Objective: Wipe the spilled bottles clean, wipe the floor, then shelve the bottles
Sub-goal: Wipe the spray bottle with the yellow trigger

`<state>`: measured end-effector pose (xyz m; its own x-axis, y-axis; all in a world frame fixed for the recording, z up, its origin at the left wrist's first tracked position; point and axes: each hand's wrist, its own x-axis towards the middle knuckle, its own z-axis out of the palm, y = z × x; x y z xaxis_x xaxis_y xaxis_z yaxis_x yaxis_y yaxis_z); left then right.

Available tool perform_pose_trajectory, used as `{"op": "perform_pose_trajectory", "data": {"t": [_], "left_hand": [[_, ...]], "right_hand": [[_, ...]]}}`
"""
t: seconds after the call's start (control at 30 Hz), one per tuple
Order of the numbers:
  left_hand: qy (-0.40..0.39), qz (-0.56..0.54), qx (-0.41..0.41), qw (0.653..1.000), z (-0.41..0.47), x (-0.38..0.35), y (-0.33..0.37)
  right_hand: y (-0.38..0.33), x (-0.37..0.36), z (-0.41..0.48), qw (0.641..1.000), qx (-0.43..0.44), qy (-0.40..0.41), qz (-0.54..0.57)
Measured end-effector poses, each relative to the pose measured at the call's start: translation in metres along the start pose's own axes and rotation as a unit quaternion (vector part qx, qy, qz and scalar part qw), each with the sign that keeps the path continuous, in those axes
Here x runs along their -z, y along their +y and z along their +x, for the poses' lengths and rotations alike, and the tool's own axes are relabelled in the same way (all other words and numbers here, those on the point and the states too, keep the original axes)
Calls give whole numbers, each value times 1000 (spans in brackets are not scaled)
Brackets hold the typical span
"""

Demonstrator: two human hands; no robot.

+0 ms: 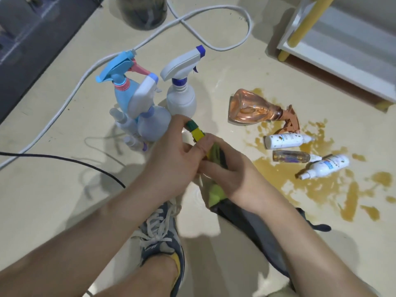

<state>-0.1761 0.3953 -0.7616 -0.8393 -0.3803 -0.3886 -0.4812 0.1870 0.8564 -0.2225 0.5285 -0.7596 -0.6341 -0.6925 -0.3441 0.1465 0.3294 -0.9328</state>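
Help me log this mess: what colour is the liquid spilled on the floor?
Amber-brown; the spill shows best in the head view.

The cream floor (64, 200) carries a brown spill (270, 166) on its right side. In it lie a copper spray bottle (252, 108) on its side, two white bottles (282, 140) (327, 166) and a small clear bottle (289, 156) between them. Well apart to the left, a blue spray bottle (123, 91), a white spray bottle (182, 97) and a pale round bottle (153, 123) stand upright in a cluster. A white cable (64, 99) and a black cable (64, 158) run across the floor.
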Motion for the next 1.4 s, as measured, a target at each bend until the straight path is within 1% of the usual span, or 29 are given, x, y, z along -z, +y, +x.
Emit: {"op": "perform_pose_trajectory", "data": {"t": [0.03,0.07,0.13,0.17,0.2,0.3,0.4,0.43,0.47,0.5,0.57,0.6,0.63,0.67,0.7,0.73,0.77,0.8,0.83,0.87,0.9,0.93,0.97,1.0,1.07,1.17,1.27,1.33,1.4], "left_hand": [[-1,-15,6,1000,2,-1,1],[-1,-35,14,999,4,-2,2],[10,-81,33,996,9,-3,3],[13,-95,41,995,12,-3,5],[13,-98,44,994,13,-2,5],[0,-78,43,996,13,3,3],[-23,-48,39,998,9,6,2],[-20,-59,43,997,9,6,3],[-15,-75,46,996,9,5,4],[-7,-88,48,995,9,3,7],[2,-102,51,994,8,-3,10],[3,-108,53,993,8,-6,11],[4,-116,55,992,8,-7,12],[6,-127,61,990,8,-7,12],[10,-140,69,988,9,-4,12],[13,-151,75,986,10,-1,12],[12,-155,77,985,12,2,12],[3,-144,74,987,12,2,12],[-12,-119,64,991,11,2,12],[-27,-90,50,994,9,0,11],[-39,-67,36,996,6,-3,11],[-46,-52,24,997,4,-5,10],[-50,-42,16,998,3,-6,8],[-52,-34,12,998,3,-5,7],[-54,-28,6,998,1,1,6],[-61,-18,-26,998,-4,8,1],[-65,-7,-55,996,-7,10,-7],[-77,5,-56,995,-10,7,-15],[-92,-1,-48,995,-14,3,-19]], "right_hand": [[-3,-2,-1,1000,9,11,13],[-2,-6,-5,999,27,33,2],[12,-20,-22,989,58,110,-80],[15,-29,-30,981,59,142,-116],[17,-35,-34,976,56,155,-140],[11,-28,-22,982,58,122,-129],[4,1,7,994,6,6,-105],[6,6,12,994,2,-8,-110],[9,4,12,992,8,7,-124],[12,-1,9,989,25,45,-140],[18,-13,-3,971,74,151,-172],[21,-16,-9,956,83,199,-199],[22,-16,-15,943,85,227,-230],[23,-13,-20,930,78,235,-270],[22,-7,-25,926,63,231,-291],[23,1,-31,932,37,223,-284],[20,8,-38,947,4,218,-236],[12,15,-43,963,-26,235,-132],[-1,19,-46,963,-44,264,11],[-11,21,-47,947,-51,284,141],[-16,20,-47,932,-38,283,225],[-22,16,-44,931,-17,255,262],[-24,9,-39,947,10,209,244],[-20,-1,-34,965,23,179,188],[0,-18,-28,981,25,160,107],[12,-32,-17,983,10,148,111],[9,-32,0,984,5,136,113],[4,-32,10,981,0,138,136],[-1,-36,9,974,-8,162,160]]}}
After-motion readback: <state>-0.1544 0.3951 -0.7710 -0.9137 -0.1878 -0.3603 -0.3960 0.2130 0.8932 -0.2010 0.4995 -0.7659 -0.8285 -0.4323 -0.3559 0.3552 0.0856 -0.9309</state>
